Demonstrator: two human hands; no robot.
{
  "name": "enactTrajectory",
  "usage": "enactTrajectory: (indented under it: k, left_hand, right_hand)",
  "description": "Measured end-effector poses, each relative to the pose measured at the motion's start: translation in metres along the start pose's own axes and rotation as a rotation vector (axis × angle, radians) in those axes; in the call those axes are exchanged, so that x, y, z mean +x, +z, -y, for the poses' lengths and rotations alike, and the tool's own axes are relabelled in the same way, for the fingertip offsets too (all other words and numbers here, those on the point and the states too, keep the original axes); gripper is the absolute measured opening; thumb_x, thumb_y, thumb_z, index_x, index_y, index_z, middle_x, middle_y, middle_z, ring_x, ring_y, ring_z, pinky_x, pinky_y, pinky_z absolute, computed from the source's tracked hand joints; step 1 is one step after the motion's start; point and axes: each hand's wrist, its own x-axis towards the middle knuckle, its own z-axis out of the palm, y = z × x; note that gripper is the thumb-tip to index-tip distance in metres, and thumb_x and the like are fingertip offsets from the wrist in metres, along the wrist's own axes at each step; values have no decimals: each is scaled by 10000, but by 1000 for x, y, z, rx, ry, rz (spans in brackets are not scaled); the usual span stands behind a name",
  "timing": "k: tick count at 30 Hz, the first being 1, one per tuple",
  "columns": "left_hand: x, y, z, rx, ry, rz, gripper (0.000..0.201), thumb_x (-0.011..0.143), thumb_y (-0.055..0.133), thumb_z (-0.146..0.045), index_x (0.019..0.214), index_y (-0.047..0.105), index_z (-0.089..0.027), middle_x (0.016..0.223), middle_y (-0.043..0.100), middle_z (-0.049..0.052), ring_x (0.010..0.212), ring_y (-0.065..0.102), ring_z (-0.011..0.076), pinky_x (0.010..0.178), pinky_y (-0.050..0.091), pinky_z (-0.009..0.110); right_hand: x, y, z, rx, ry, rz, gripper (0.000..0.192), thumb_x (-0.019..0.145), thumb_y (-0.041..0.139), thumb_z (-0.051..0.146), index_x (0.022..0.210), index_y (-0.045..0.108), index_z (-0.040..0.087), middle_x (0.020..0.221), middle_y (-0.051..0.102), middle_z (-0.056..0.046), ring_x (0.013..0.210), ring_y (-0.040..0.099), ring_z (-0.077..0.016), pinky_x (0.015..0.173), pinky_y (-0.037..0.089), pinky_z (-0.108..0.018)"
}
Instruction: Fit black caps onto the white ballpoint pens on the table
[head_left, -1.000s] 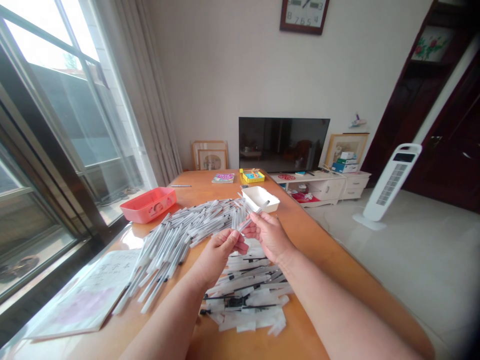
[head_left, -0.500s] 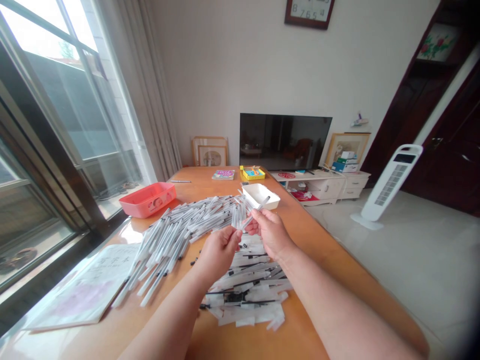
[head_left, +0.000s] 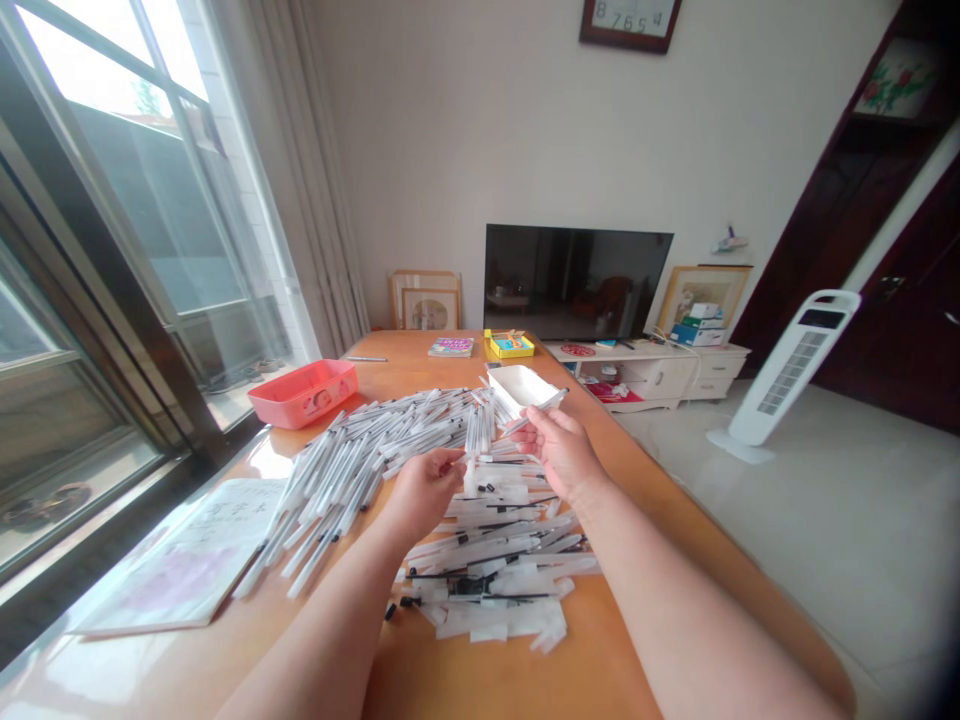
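Note:
My right hand [head_left: 556, 447] grips a white pen [head_left: 541, 408] that slants up to the right, its tip over the near edge of a white tray [head_left: 525, 385]. My left hand [head_left: 426, 488] hovers just left of it with fingers pinched together; whether anything small is between them I cannot tell. Under both hands lies a heap of thin black refills in clear wrappers [head_left: 491, 570]. A wide spread of white pens [head_left: 375, 455] covers the wooden table [head_left: 480, 670] to the left.
A pink tray [head_left: 304, 392] stands at the table's left edge by the window. An open booklet [head_left: 187, 565] lies near left. A book [head_left: 451, 347] and a yellow box [head_left: 510, 345] sit at the far end. A tower fan [head_left: 787, 375] stands on the floor at right.
The two hands have drawn apart: my right hand carried the pen up and right toward the white tray, and my left hand dropped slightly. The view tilted a little.

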Motion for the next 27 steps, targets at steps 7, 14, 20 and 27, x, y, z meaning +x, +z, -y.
enactTrajectory:
  k: [7, 14, 20, 27]
  left_hand:
    - [1, -1, 1, 5, -21, -45, 470, 811, 659, -426, 1174, 716, -133, 741, 701, 32, 702, 635, 188, 677, 470, 295]
    - [-3, -9, -20, -255, -21, -167, 492, 816, 701, -519, 1137, 727, -147, 870, 720, 55, 840, 645, 196, 807, 492, 320]
    - [-3, -17, -23, -553, -9, -150, 507, 888, 667, -522, 1257, 684, -175, 1023, 722, 93, 966, 646, 196, 898, 473, 326]
    - [-2, -19, -19, -762, 37, -75, 304, 840, 770, -375, 1062, 749, -167, 852, 680, 38, 816, 613, 146, 856, 467, 300]
  right_hand:
    - [0, -2, -8, -275, -92, 92, 346, 863, 690, 521, 964, 704, 190, 778, 715, -31, 651, 610, -146, 561, 476, -238]
    - [-18, 12, -7, -528, -150, 432, 353, 899, 642, 539, 1021, 753, 227, 695, 596, 26, 628, 480, -137, 592, 392, -241]
    - [-32, 19, -2, -641, -165, 654, 381, 982, 504, 543, 817, 640, 228, 683, 517, 19, 635, 423, -145, 618, 359, -264]
    - [-32, 17, -3, -725, -57, 730, 448, 998, 452, 588, 835, 618, 205, 724, 513, 18, 670, 446, -141, 707, 392, -293]
